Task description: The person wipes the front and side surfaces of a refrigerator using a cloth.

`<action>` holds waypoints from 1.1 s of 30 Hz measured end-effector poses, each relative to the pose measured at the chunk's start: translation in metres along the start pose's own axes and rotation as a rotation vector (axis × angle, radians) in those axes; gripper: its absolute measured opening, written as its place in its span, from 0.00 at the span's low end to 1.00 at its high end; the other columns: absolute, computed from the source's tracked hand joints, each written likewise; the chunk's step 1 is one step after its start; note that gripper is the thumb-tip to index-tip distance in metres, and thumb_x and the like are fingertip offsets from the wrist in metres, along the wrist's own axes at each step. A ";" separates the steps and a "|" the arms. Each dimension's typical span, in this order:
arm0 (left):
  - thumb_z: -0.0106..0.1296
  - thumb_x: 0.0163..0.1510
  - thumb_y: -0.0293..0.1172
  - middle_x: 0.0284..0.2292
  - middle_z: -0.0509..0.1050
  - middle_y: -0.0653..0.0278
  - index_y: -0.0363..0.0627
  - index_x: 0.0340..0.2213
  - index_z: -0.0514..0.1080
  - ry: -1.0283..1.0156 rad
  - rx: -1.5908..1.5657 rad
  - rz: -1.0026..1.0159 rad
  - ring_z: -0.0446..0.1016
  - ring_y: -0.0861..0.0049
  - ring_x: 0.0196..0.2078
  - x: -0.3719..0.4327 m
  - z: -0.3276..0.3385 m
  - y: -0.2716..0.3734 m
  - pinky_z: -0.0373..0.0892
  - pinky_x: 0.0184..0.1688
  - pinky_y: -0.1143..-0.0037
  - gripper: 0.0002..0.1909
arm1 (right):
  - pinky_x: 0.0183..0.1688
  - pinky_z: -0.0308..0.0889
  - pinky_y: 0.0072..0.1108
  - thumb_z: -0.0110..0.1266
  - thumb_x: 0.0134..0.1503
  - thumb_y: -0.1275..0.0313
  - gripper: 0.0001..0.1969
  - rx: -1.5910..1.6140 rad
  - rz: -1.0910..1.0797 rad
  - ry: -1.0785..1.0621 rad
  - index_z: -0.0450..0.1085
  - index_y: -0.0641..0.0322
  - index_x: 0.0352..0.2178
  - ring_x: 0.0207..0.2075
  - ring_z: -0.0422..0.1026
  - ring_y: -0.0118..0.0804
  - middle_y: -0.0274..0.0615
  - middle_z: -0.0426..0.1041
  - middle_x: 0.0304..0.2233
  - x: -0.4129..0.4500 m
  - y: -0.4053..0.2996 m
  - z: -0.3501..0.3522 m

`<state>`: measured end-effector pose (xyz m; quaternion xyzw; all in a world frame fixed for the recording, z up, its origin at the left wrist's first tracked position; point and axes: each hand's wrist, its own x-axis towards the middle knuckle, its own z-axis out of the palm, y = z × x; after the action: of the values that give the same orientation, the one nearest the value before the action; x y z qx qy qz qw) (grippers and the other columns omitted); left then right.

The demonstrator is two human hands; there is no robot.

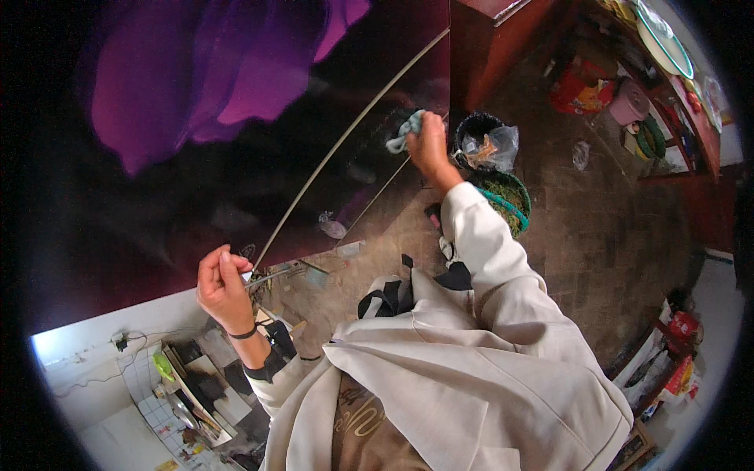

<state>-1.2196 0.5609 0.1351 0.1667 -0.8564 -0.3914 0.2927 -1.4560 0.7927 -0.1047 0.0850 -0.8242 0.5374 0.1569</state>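
A glossy dark panel with a purple flower print point(259, 88), perhaps an appliance door, fills the upper left. A thin pale curved strip point(347, 132) crosses it. My right hand point(429, 147) grips a crumpled pale blue-grey cloth point(406, 130) against the panel, right of the strip. My left hand point(222, 288) is by the panel's lower edge, near the strip's lower end. Its fingers are curled, with a small white piece point(246, 275) beside the fingertips. Whether it holds that piece or the edge cannot be made out.
A black bin point(471, 126) with a clear plastic bag point(500, 147) stands beyond my right hand, beside a green-rimmed basket of greenery point(512, 197). Red-brown furniture point(683, 135) lines the right. A cluttered kitchen counter point(203, 382) is at lower left. Brown flooring point(577, 235) lies between.
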 end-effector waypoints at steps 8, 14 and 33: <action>0.46 0.59 0.29 0.21 0.73 0.63 0.34 0.32 0.70 0.018 0.040 -0.061 0.70 0.82 0.21 0.000 -0.006 -0.003 0.68 0.26 0.82 0.09 | 0.44 0.63 0.32 0.62 0.36 0.79 0.25 0.281 -0.280 -0.495 0.61 0.62 0.38 0.43 0.62 0.52 0.49 0.62 0.38 -0.075 -0.124 0.013; 0.45 0.59 0.29 0.21 0.73 0.62 0.34 0.33 0.71 -0.031 0.000 -0.032 0.71 0.82 0.21 0.000 -0.004 0.001 0.70 0.27 0.81 0.09 | 0.40 0.67 0.32 0.58 0.42 0.78 0.19 0.119 0.198 -0.186 0.61 0.69 0.37 0.39 0.70 0.50 0.55 0.67 0.37 -0.022 -0.028 0.003; 0.46 0.59 0.30 0.22 0.73 0.63 0.34 0.32 0.71 -0.010 -0.023 -0.007 0.70 0.83 0.21 -0.001 -0.001 -0.002 0.69 0.26 0.83 0.10 | 0.32 0.68 0.24 0.65 0.44 0.57 0.30 0.539 0.631 -0.183 0.63 0.74 0.37 0.30 0.70 0.30 0.44 0.71 0.30 -0.052 -0.075 0.029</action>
<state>-1.2177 0.5593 0.1337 0.1645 -0.8527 -0.4028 0.2890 -1.3894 0.7343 -0.0695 -0.0861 -0.6504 0.7456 -0.1170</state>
